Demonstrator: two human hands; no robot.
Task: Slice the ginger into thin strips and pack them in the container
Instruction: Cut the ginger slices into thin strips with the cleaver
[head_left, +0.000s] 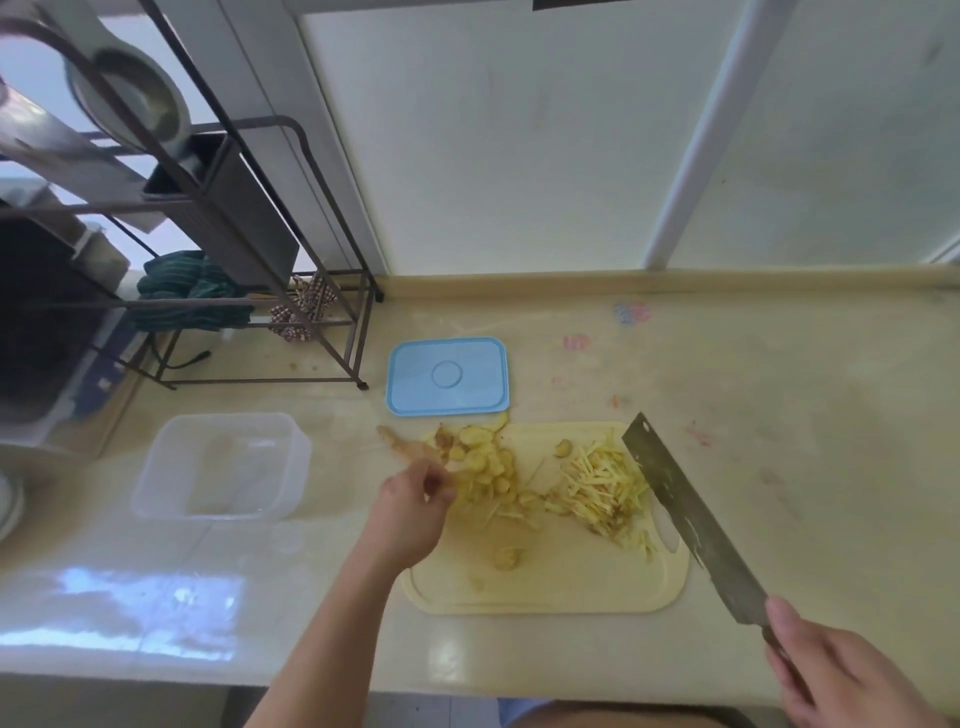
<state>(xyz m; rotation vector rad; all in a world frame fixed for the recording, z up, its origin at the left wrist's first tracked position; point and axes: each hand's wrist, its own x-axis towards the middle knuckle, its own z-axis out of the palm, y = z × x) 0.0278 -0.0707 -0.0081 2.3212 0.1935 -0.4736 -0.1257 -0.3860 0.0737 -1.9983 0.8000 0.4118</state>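
**Left hand in the ginger slices, cleaver held off the board**

The left hand (413, 499) reaches in from six o'clock, fingers curled and pinching at the pile of ginger slices (485, 462) on the left part of the one cutting board (545, 587). The right hand (836, 675), at five o'clock, is wrapped around the handle of one cleaver (691, 519), whose blade angles up toward twelve over the board's right edge. A heap of ginger strips (602, 486) lies just left of the blade. One clear container (221, 465) sits at nine o'clock from the board, its single blue lid (448, 375) at eleven.
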